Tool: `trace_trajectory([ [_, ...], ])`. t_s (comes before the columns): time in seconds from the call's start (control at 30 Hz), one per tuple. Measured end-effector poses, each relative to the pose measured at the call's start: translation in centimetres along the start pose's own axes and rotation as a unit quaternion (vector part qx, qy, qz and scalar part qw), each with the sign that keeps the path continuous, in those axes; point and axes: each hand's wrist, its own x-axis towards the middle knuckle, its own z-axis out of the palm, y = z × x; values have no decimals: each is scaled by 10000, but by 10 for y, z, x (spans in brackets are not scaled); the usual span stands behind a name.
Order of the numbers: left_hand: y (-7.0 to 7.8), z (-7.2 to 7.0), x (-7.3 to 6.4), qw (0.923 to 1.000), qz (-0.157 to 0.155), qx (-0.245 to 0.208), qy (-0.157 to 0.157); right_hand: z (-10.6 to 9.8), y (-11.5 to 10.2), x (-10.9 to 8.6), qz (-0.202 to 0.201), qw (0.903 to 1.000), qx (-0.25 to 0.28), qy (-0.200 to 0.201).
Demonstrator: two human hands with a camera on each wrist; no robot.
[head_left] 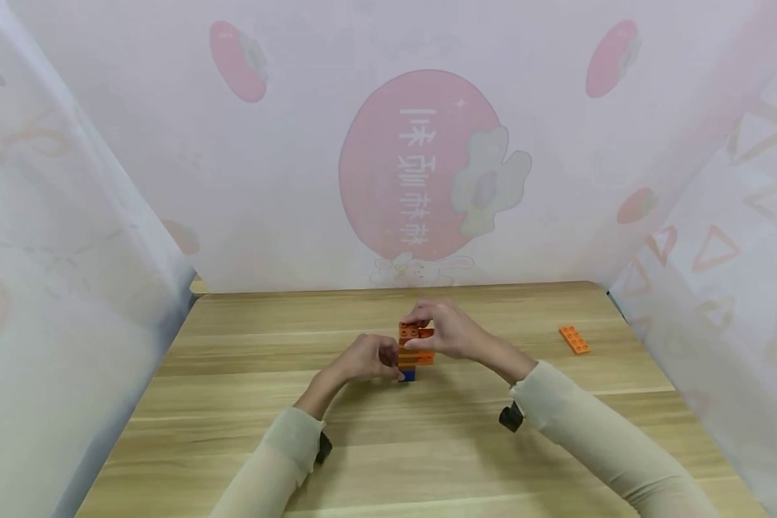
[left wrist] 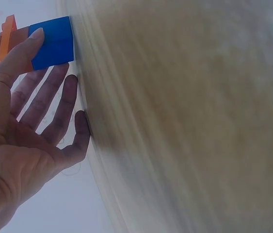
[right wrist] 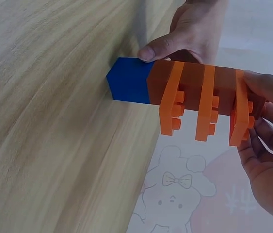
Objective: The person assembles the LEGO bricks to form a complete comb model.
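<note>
A tower of toy building bricks [head_left: 408, 354] stands upright on the table between both hands. Its base is a blue brick [right wrist: 130, 80]; above it, brown-orange bricks [right wrist: 192, 87] alternate with three thin orange plates [right wrist: 207, 104] that jut out to the right in the head view. My left hand [head_left: 370, 357] holds the tower low down, thumb on the blue brick [left wrist: 54, 43] and fingers round the far side. At the top, my right hand [head_left: 450, 331] pinches the uppermost brick and plate between thumb and fingers. Its fingertips are partly hidden behind the bricks.
A loose orange plate [head_left: 574, 339] with studs lies on the wooden table [head_left: 246, 338], to the right of the tower. Pale printed curtains [head_left: 285, 180] hang behind the table and along both sides. Small black wrist cameras [head_left: 511, 416] sit under the sleeves.
</note>
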Motion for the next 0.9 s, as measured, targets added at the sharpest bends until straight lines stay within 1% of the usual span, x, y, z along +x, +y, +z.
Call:
trace_trajectory([
  [0.13, 1, 0, 1, 10000, -2, 24, 18, 0, 3, 1, -96, 9999, -52, -27],
  [0.23, 0, 0, 2, 10000, -16, 27, 8, -3, 4, 1, -164, 9997, -72, -161],
  [0.37, -1, 0, 3, 10000, 12, -3, -2, -10, 6, -1, -205, 9989, -23, -418],
  [0.5, -1, 0, 3, 10000, 20, -23, -2, -19, 10, -5, -174, 9983, -31, -552],
  [0.7, -1, 0, 3, 10000, -18, -5, -16, -34, 23, -14, -105, 9984, -138, -547],
  [0.9, -3, -1, 3, 10000, -29, 14, 45, -46, 39, -23, -68, 9985, -225, -492],
])
